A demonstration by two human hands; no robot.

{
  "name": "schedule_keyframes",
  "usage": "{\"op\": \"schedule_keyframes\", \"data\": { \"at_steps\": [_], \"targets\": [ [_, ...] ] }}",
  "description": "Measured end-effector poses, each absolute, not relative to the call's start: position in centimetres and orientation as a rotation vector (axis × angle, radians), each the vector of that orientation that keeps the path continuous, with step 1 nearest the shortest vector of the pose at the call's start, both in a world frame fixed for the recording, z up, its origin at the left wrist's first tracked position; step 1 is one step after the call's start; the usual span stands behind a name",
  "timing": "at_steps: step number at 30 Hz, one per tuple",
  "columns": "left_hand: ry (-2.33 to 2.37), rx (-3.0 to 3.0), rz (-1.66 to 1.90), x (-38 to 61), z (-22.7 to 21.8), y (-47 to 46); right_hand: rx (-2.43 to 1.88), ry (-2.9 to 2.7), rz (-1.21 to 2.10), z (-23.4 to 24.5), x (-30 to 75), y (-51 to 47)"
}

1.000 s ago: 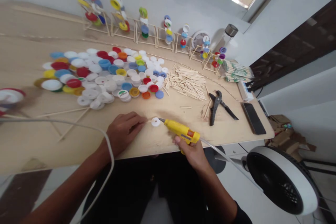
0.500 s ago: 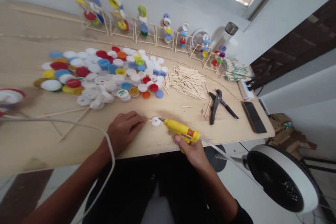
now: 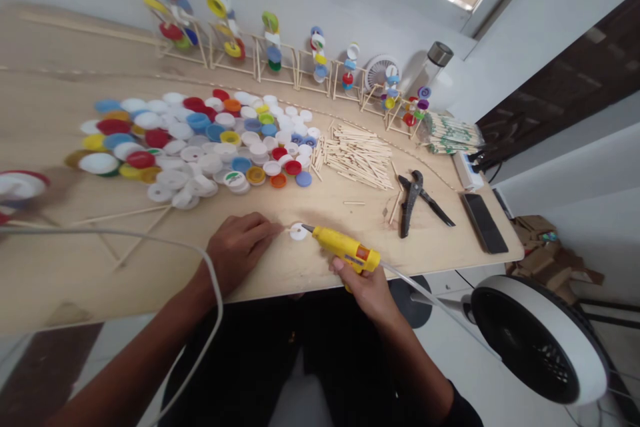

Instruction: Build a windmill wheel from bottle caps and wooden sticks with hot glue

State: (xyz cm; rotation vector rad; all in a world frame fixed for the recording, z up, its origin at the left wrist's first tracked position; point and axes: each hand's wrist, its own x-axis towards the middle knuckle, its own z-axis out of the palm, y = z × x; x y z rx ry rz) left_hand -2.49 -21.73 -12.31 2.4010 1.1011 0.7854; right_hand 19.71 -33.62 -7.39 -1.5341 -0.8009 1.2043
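Glue gun, nozzle leftward (long axis aslant), right fingers gripping, left fingers pinching stick

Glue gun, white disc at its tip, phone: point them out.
Glue gun (image 3: 343, 245): head view, on its yellow body.
White disc (image 3: 300, 237): head view, on its near part.
Phone (image 3: 484, 223): head view, on its dark face.

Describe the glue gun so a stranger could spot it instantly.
Find the near edge of the pale wooden table, then the person's right hand. It grips the glue gun, nozzle tip at a small white disc. Unlike the black tool lying farther right, the gun has a bright yellow body.
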Motion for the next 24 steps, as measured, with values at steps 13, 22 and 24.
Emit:
{"op": "schedule_keyframes", "data": {
  "at_steps": [13,22,24],
  "targets": [
    [1.145,2.401,0.830,-2.3,-12.9,-21.9,-1.434,-0.712,1.284,-7.6,18.3,-29.5],
    [1.143,2.398,0.845,-2.1,-12.9,-22.0,-1.416,-0.744,1.362,-8.1,18.0,-28.8],
    [1.143,2.410,0.830,-2.2,-12.8,-22.0,-1.415,-0.745,1.362,-8.1,18.0,-28.8]
  ]
}}
